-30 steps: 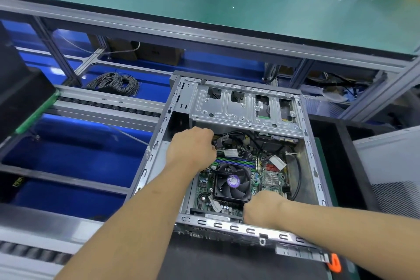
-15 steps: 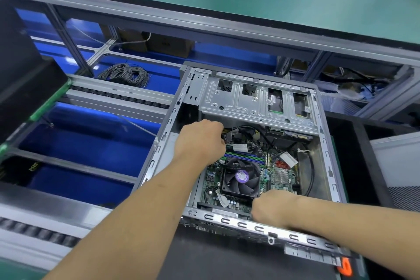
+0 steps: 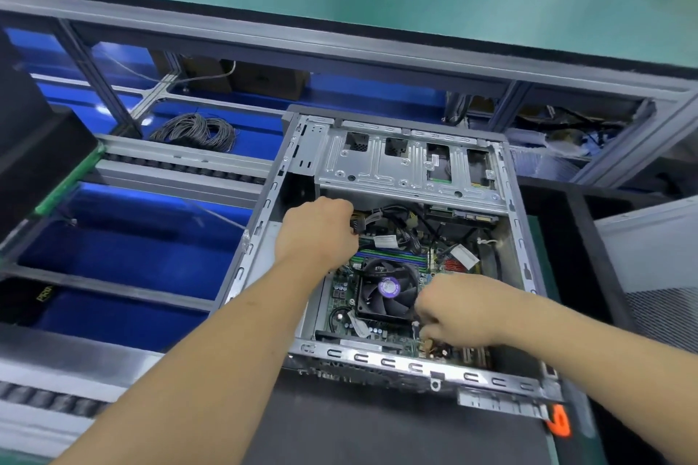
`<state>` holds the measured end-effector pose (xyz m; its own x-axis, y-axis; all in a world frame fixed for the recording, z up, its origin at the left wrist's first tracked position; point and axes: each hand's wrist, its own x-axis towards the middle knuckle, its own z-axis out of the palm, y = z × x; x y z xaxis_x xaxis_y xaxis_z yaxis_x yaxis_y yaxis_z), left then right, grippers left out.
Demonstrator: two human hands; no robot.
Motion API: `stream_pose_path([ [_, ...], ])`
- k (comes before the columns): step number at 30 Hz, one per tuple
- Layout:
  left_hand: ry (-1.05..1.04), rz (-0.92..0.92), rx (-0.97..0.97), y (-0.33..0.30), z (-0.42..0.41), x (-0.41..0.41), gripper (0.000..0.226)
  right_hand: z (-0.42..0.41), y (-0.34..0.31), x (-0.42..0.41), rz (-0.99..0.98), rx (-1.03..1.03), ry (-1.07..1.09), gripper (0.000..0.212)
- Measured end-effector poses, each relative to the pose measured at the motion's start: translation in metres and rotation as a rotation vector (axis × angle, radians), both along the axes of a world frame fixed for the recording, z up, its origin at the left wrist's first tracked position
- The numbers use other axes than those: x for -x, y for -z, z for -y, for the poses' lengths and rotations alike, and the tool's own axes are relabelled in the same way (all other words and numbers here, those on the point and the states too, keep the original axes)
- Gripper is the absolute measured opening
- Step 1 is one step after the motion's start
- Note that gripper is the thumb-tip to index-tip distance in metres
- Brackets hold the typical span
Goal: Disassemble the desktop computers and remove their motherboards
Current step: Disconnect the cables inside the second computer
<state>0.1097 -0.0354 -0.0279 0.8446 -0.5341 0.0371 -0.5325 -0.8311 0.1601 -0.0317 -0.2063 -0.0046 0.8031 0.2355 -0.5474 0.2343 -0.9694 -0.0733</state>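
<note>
Open grey sheet-metal desktop computer case (image 3: 411, 170) lying on its side on a dark mat, interior facing up. Green motherboard (image 3: 342, 291) seated flat on the case floor, still inside, with a square black cooler fan bearing a purple round label (image 3: 388, 289) at its middle. Left hand (image 3: 315, 234) reaching in from the left wall, fingers curled tight around a black cable connector (image 3: 358, 223) just above the board's far left corner, beside the green and blue memory slots (image 3: 393, 257); bundle of black cables (image 3: 400, 217) running away from it under the silver perforated drive cage (image 3: 408, 168). Right hand (image 3: 459, 308) low over the near right part of the board, just beside the fan's right edge, fingers bent downward with tips (image 3: 425, 334) pinched together close to the board surface; whatever small part sits between them too hidden to name. Orange-handled tool (image 3: 558, 423) lying on the mat by the case's near right corner. Coil of grey wire (image 3: 194, 132) well apart, on the blue shelf beyond the roller rail.
</note>
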Motion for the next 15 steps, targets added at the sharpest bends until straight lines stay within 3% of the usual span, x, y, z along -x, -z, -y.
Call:
stream_pose_path([
  [4, -0.012, -0.019, 0.072, 0.002, -0.001, -0.001, 0.009, -0.001, -0.004, 0.001, 0.293, -0.492, 0.392, 0.014],
  [6, -0.018, -0.030, 0.083, 0.001, -0.001, 0.000, 0.008, -0.009, -0.003, -0.008, 0.250, -0.542, 0.406, 0.029],
  [15, -0.010, -0.044, 0.074, -0.001, -0.001, 0.001, 0.011, -0.062, 0.026, -0.050, 0.335, -0.146, -0.086, 0.015],
])
